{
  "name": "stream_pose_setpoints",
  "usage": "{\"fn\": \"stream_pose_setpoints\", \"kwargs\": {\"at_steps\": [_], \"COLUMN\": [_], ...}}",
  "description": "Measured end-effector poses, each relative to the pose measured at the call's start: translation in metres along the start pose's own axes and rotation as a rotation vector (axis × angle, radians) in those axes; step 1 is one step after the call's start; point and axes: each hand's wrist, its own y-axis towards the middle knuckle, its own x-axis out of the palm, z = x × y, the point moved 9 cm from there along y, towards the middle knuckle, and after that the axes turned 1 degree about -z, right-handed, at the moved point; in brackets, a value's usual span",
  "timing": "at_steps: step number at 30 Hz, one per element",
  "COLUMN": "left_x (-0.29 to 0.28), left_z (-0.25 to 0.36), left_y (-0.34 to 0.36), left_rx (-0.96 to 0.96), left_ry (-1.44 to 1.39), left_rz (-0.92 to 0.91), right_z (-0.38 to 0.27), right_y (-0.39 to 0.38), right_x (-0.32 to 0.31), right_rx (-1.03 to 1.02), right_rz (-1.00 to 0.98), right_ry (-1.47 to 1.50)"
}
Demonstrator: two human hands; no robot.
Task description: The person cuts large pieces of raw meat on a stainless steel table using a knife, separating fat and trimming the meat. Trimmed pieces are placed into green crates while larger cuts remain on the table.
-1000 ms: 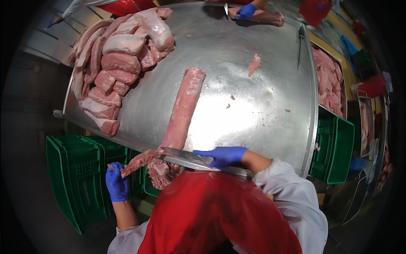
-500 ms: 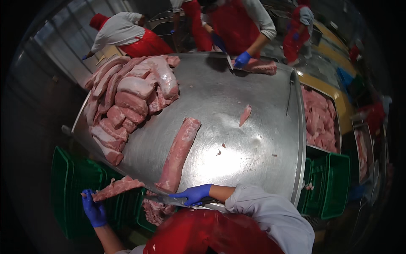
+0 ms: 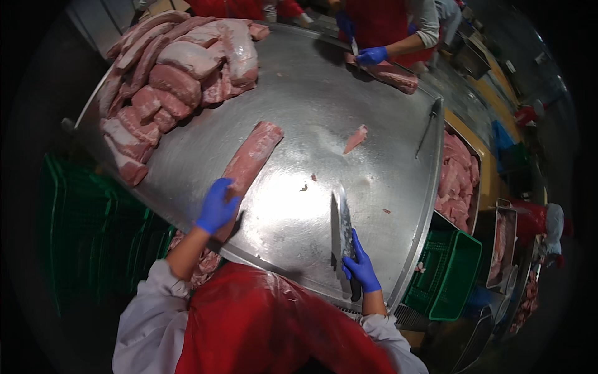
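A long pork loin [image 3: 254,153] lies slantwise on the metal table, its near end reaching the front edge. My left hand [image 3: 217,206], in a blue glove, grips it along its nearer half, with part of the meat hidden under the fingers. To the right, a knife [image 3: 344,215] points away from me, its dark handle in my blue-gloved right hand [image 3: 362,268]. One finger stretches along the knife while the others close around it. The blade is low over the tabletop, apart from the loin. A small meat strip [image 3: 355,139] lies beyond it.
Pork cuts [image 3: 177,81] are heaped at the table's [image 3: 293,93] far left. Across it, a co-worker's gloved hand [image 3: 372,56] holds another loin [image 3: 392,76] beside a knife. Meat fills a bin [image 3: 458,181] at the right, near a green crate [image 3: 458,274]; more green crates [image 3: 93,230] stand left.
My left hand has let go of the trimmed meat strip, now out of sight, and moved onto the loin. My right hand has carried the knife rightward, away from the loin. The view has shifted.
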Motion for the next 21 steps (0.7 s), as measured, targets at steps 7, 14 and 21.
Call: {"fn": "stream_pose_setpoints", "kwargs": {"at_steps": [7,14,21], "left_x": [0.308,0.406,0.243], "left_z": [0.16,0.128,0.101], "left_y": [0.174,0.247,0.154], "left_rx": [0.356,0.139,0.305], "left_ry": [0.352,0.288,-0.195], "left_rz": [-0.468,-0.698,-0.53], "right_z": [0.013,0.036,0.059], "right_y": [-0.111,-0.187,-0.16], "right_x": [-0.035,0.026,0.031], "right_rx": [0.014,0.041,0.082], "right_rz": [0.507,0.715,0.727], "right_ry": [0.261,0.466,0.48]}}
